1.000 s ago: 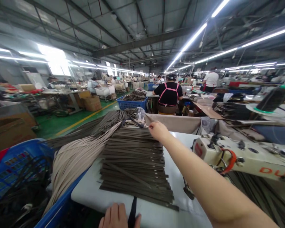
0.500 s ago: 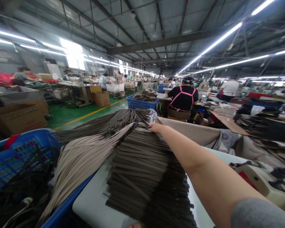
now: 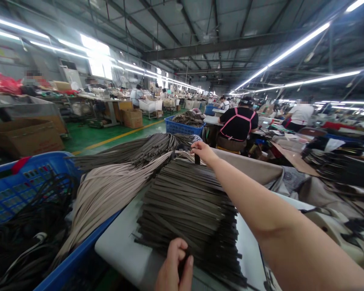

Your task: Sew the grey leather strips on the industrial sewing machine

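A thick stack of dark brown flat strips lies on a white table in front of me. My right hand reaches over the stack's far end and pinches one dark strip, lifted a little above the pile. My left hand is at the near edge, fingers closed on the near end of a strip. A bundle of beige strips and another of dark strips drape off the far left of the stack.
A blue plastic crate with black straps stands at my left. A sewing machine sits at the right, partly hidden by my arm. A person in a black shirt and pink apron straps sits ahead. Cardboard boxes line the green floor.
My right hand has lifted a strip's far end off the stack. My left hand, barely visible half a second ago, has come up and gripped the near end. The view has swung left.
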A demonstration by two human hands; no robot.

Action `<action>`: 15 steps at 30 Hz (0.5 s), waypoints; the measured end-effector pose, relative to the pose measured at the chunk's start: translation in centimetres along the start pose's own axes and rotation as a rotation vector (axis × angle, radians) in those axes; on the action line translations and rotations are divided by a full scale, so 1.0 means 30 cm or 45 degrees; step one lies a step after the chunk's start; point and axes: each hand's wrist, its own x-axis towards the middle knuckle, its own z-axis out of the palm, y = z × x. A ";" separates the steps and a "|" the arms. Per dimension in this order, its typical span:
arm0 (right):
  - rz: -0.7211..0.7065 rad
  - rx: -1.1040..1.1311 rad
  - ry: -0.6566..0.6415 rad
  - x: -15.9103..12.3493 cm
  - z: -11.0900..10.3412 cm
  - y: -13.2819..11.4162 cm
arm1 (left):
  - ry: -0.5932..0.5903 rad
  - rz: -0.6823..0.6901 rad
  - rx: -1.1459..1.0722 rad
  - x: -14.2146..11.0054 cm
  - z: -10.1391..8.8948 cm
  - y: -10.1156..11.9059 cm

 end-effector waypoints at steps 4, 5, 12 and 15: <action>-0.001 0.171 0.096 -0.133 0.008 -0.063 | -0.075 -0.106 -0.159 0.064 -0.026 0.058; 0.000 0.197 0.102 -0.175 0.014 -0.076 | -0.080 -0.128 -0.197 0.076 -0.028 0.070; -0.157 0.347 0.096 -0.467 0.052 -0.196 | -0.070 -0.270 -0.551 0.128 0.018 0.087; -0.289 0.381 0.033 -0.586 0.055 -0.263 | 0.004 -0.290 -0.656 0.144 0.041 0.083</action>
